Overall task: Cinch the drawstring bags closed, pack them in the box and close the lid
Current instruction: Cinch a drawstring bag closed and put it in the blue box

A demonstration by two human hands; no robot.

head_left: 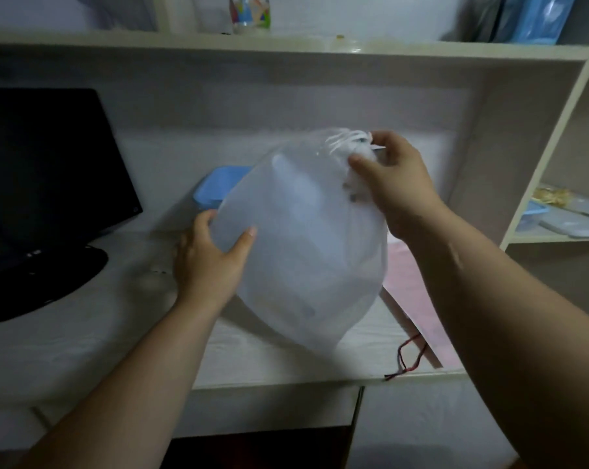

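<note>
The white desk point(83, 333) bears a dark monitor point(42, 184) at left. Held above the desk, the translucent drawstring bag point(296, 248) hides most of the blue box point(218, 184) behind it. The right hand point(398, 184) pinches its gathered neck; the left hand point(208, 262) grips its side. A red cord point(408, 357) lies at the desk's edge.

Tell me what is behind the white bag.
A blue box, only its left corner showing past the white bag. The bag covers the rest, so its contents and lid cannot be seen.
</note>
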